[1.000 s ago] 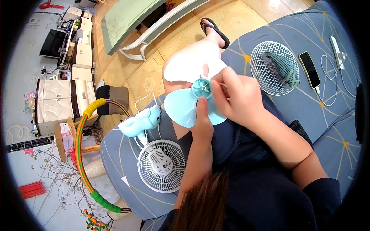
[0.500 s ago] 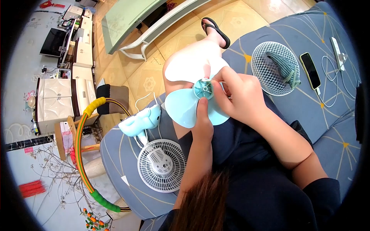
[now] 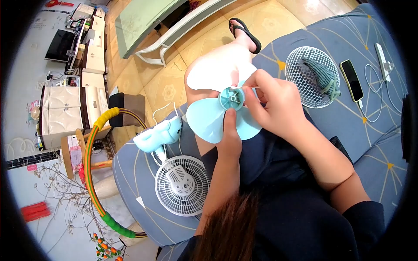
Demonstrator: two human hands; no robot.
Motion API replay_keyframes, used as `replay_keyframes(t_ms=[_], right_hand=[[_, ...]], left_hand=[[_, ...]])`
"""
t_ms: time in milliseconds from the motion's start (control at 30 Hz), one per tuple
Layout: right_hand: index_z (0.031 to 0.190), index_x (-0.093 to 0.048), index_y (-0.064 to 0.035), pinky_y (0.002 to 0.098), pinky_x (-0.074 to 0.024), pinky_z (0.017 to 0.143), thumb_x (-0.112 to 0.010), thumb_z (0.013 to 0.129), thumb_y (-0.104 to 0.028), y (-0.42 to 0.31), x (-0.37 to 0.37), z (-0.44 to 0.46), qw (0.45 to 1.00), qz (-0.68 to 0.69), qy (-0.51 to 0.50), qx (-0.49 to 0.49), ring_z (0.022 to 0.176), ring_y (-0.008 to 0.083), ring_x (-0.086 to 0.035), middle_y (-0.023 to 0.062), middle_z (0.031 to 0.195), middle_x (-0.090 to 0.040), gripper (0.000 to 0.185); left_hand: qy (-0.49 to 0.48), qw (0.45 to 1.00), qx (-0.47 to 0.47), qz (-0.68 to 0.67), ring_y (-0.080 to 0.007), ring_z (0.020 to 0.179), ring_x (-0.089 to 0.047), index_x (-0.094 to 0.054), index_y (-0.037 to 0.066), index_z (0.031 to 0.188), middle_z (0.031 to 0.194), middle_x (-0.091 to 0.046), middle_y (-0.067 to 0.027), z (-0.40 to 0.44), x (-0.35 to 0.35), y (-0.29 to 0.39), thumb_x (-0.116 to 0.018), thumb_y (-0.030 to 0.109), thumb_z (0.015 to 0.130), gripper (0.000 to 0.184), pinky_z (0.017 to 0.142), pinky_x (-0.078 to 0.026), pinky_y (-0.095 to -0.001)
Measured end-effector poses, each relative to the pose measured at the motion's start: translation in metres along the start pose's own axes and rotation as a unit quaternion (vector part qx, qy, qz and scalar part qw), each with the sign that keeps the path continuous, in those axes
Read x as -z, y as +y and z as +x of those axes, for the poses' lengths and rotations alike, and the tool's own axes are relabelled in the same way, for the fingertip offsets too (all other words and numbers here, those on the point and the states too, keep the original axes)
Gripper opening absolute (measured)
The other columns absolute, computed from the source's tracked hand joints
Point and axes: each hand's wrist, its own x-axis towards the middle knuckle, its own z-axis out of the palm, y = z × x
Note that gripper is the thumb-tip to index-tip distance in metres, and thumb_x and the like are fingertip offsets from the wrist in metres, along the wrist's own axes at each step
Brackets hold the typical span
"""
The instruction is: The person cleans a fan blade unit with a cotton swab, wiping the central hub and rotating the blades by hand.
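"One pale blue fan blade (image 3: 205,120), at the centre of the frame: how is it held?"

"The left hand (image 3: 230,141) grips it, thumb just below the hub (image 3: 231,98), fingers mostly hidden behind."

"And the right hand (image 3: 278,103)?"

"Thumb and forefinger set narrow at the hub's right rim; whether they pinch something small, one cannot tell."

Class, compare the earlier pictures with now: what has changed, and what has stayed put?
The right hand has shifted slightly toward the picture's top, close by the hub. Nothing was let go; the left hand keeps holding the fan blade. Blue fan body, slotted grille, mesh cover: unmoved.
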Motion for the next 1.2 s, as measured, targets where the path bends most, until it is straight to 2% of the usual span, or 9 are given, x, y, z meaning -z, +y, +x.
replay_keyframes(t_ms=[100, 367, 467, 567, 633, 733, 867, 1200], right_hand=[[0.082, -0.054, -0.0091, 0.0369, -0.0443, 0.044, -0.067, 0.082, -0.011, -0.001, 0.009, 0.003, 0.999, 0.028, -0.008, -0.021, 0.048, 0.0268, -0.061, 0.007, 0.054, -0.056, 0.013], [0.085, -0.055, -0.0064, 0.0407, -0.0467, 0.05, -0.065, 0.085, -0.011, -0.001, 0.012, 0.005, 0.998, 0.017, -0.061, 0.016, 0.056, 0.0312, -0.062, 0.0112, 0.061, -0.058, 0.011], [0.087, -0.055, -0.0054, 0.042, -0.048, 0.051, -0.064, 0.086, -0.012, -0.001, 0.008, 0.002, 0.997, 0.008, -0.072, 0.017, 0.058, 0.0326, -0.062, 0.0125, 0.064, -0.059, 0.012], [0.088, -0.054, -0.005, 0.0421, -0.0486, 0.051, -0.064, 0.085, -0.013, -0.001, 0.006, 0.001, 0.997, -0.02, -0.077, 0.023, 0.059, 0.0328, -0.063, 0.0129, 0.066, -0.06, 0.013], [0.089, -0.054, -0.0048, 0.0418, -0.0488, 0.05, -0.065, 0.085, -0.013, -0.001, 0.006, 0.0, 0.995, -0.041, -0.083, 0.025, 0.059, 0.0327, -0.063, 0.0129, 0.066, -0.059, 0.014], [0.089, -0.054, -0.0053, 0.0411, -0.0487, 0.049, -0.065, 0.083, -0.012, -0.003, 0.007, 0.0, 0.994, -0.066, -0.078, 0.028, 0.058, 0.0319, -0.063, 0.0124, 0.065, -0.059, 0.015], [0.088, -0.053, -0.0059, 0.0407, -0.0481, 0.049, -0.066, 0.081, -0.01, -0.006, 0.011, 0.0, 0.996, -0.053, -0.07, 0.019, 0.057, 0.031, -0.063, 0.0105, 0.064, -0.059, 0.015], [0.085, -0.052, -0.0067, 0.0402, -0.0473, 0.049, -0.066, 0.082, -0.009, -0.008, 0.013, 0.0, 0.998, -0.006, -0.055, 0.015, 0.057, 0.0302, -0.062, 0.0097, 0.065, -0.058, 0.014]], left_hand=[[0.0, 1.0, 0.003, -0.001, -0.025, 0.124, -0.05, -0.037, -0.001, 0.139, 0.135, -0.048, -0.0137, -0.001, 0.0, -0.002, -0.056, 0.007, 0.09, 0.053, 0.109, -0.037, -0.0389], [0.002, 1.0, 0.01, 0.007, -0.0247, 0.124, -0.049, -0.037, -0.001, 0.138, 0.135, -0.048, -0.0132, 0.001, 0.004, -0.008, -0.056, 0.007, 0.09, 0.052, 0.109, -0.037, -0.0384], [-0.013, 0.999, -0.026, 0.038, -0.0246, 0.125, -0.049, -0.037, -0.001, 0.138, 0.135, -0.048, -0.0131, 0.001, 0.006, -0.012, -0.056, 0.007, 0.09, 0.052, 0.109, -0.037, -0.0382], [-0.058, 0.985, -0.14, 0.078, -0.0235, 0.124, -0.049, -0.037, -0.002, 0.139, 0.134, -0.049, -0.013, 0.006, 0.005, -0.01, -0.058, 0.005, 0.09, 0.054, 0.109, -0.036, -0.0371], [-0.09, 0.977, -0.173, 0.087, -0.023, 0.123, -0.049, -0.037, -0.002, 0.14, 0.134, -0.049, -0.013, 0.016, 0.002, -0.01, -0.059, 0.005, 0.089, 0.056, 0.108, -0.036, -0.0364], [-0.075, 0.959, -0.214, 0.169, -0.0224, 0.121, -0.05, -0.037, -0.002, 0.14, 0.132, -0.05, -0.0124, 0.018, 0.016, -0.016, -0.061, 0.007, 0.088, 0.058, 0.107, -0.037, -0.0354], [-0.035, 0.952, -0.228, 0.201, -0.0223, 0.12, -0.051, -0.038, -0.002, 0.139, 0.13, -0.051, -0.0118, 0.018, 0.013, -0.02, -0.062, 0.008, 0.087, 0.058, 0.105, -0.038, -0.0346], [-0.053, 0.954, -0.229, 0.188, -0.0227, 0.12, -0.051, -0.039, -0.003, 0.139, 0.129, -0.052, -0.012, 0.027, 0.003, -0.014, -0.062, 0.008, 0.087, 0.058, 0.105, -0.038, -0.0347]])
